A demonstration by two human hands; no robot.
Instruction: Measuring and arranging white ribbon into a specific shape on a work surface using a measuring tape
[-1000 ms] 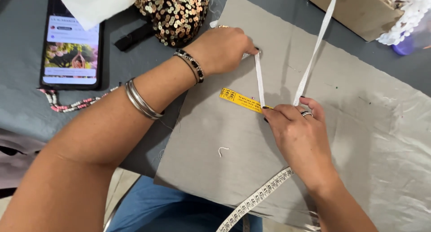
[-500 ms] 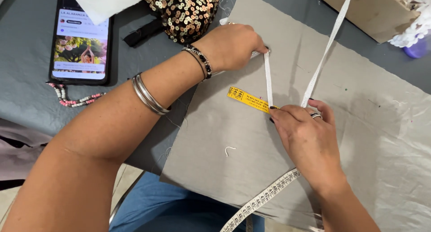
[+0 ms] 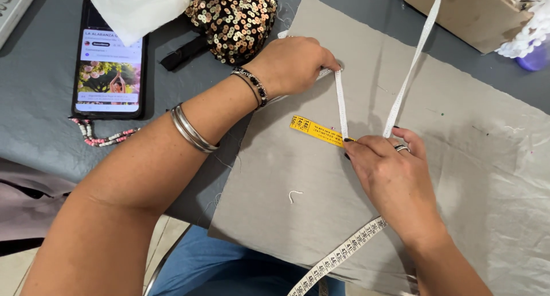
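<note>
White tape measure (image 3: 340, 101) is pinned taut on the grey fabric (image 3: 458, 158) on the desk, pinched by left hand (image 3: 295, 64) fingers at the top and right hand (image 3: 392, 178) fingers below, so a straight span is held.

Matt grey cloth (image 3: 458, 175); glossy sequinned pouch (image 3: 232, 21); seemingly plastic tape (image 3: 341, 104).

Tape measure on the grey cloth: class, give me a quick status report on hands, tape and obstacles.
Left hand pins tape measure near edge of grey cloth. Right hand pinches it lower down, short stretch taut between. Loose white thread nearby, off the line.
</note>
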